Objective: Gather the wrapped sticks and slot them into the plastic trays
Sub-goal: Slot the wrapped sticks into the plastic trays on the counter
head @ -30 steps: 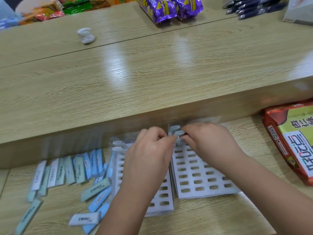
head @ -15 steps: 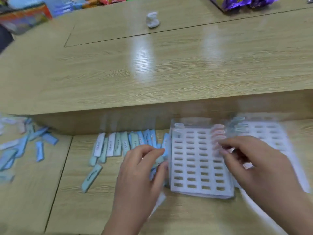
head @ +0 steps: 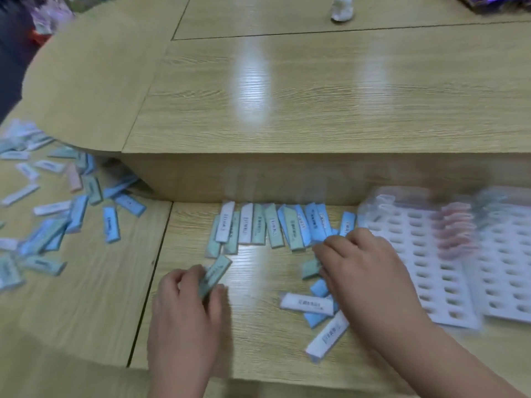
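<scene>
**At 7 o'clock on the lower desk, left hand (head: 186, 308) grips one stick**

Knuckles up, forearm coming in from the bottom edge, fingers and thumb curled round a teal wrapped stick (head: 216, 274) that slants toward 1 o'clock. At 4 o'clock the right hand (head: 365, 271) is palm down, fingers bent onto loose sticks (head: 311, 267). Its fingertips are blurred, so can't tell if it grasps any. Two white sticks (head: 307, 304) lie at 7 o'clock of that hand, partly under the wrist. A row of sticks (head: 273, 228) leans on the wooden step (head: 287, 173) at 12 o'clock of both hands. The plastic trays (head: 416, 268) sit at 3 o'clock, just beside the right hand, heavily motion-blurred. Some pink sticks (head: 457, 234) are slotted in their far rows, count unreadable. Scattered sticks (head: 57, 214) lie at 9 o'clock, some cut off by the left edge. A white lump (head: 342, 8) sits at 12 o'clock on the upper desk, clipped by the frame.
</scene>
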The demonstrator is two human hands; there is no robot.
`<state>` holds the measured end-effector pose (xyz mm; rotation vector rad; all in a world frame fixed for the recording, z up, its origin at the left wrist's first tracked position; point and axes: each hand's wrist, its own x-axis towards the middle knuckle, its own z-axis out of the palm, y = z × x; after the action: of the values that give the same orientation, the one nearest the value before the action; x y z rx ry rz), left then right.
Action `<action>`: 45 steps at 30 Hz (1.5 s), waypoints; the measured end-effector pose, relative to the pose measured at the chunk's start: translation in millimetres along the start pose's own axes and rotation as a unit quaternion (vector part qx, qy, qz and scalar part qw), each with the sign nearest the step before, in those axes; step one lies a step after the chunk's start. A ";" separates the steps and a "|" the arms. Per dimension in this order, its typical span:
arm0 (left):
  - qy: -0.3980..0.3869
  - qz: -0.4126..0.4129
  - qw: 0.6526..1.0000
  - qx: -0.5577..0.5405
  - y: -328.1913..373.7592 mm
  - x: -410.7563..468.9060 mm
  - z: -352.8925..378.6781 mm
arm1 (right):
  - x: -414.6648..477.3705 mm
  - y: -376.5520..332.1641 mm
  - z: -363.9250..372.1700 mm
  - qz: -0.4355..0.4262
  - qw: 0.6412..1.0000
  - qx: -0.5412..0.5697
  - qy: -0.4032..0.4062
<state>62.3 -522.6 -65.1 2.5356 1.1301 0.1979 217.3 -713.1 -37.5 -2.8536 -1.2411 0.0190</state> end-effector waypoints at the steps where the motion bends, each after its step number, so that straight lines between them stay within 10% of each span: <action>1: -0.009 -0.005 1.000 -0.003 -0.9 3.1 0.1 | 3.1 -1.1 1.2 0.001 1.000 -0.017 -0.012; 13: -0.052 -0.060 0.969 -0.235 25.3 19.2 -15.0 | 14.1 -1.6 -17.0 0.043 0.993 0.105 -0.035; 25: -0.157 0.147 0.928 -0.305 163.2 2.0 -16.5 | -73.3 94.9 -47.2 0.222 0.814 0.505 0.182; 45: -0.130 0.227 0.936 -0.235 299.2 -41.0 54.6 | -76.1 222.6 -5.1 0.215 0.818 0.507 0.169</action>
<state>256.3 -752.0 -2.7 2.2544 0.3300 0.2096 328.2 -920.6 -39.6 -1.9683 -0.2929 0.1310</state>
